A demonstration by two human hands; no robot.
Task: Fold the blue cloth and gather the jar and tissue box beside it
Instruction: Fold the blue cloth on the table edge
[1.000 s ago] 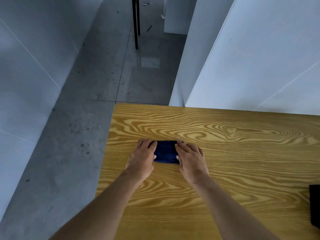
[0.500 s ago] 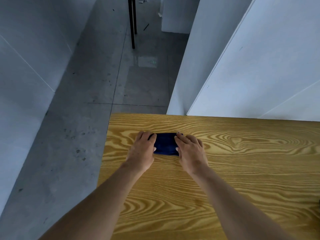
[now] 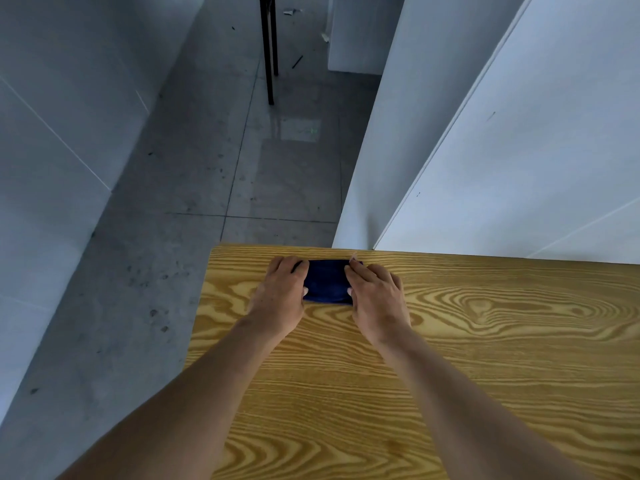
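Observation:
The blue cloth [image 3: 326,281] lies folded into a small dark rectangle close to the far edge of the wooden table [image 3: 450,358], near its far left corner. My left hand [image 3: 282,294] lies flat on the cloth's left end, and my right hand [image 3: 375,299] lies flat on its right end. Both hands press on the cloth with fingers pointing away from me. Only the middle strip of the cloth shows between them. Neither the jar nor the tissue box is in view.
The table's left edge [image 3: 197,341] drops to a grey concrete floor. White wall panels [image 3: 502,150] rise right behind the table's far edge. Black furniture legs [image 3: 269,50] stand far off on the floor.
Both hands have slid the folded cloth away from me, toward the table's far edge. The view has shifted, and a dark object at the right edge a second ago is out of frame.

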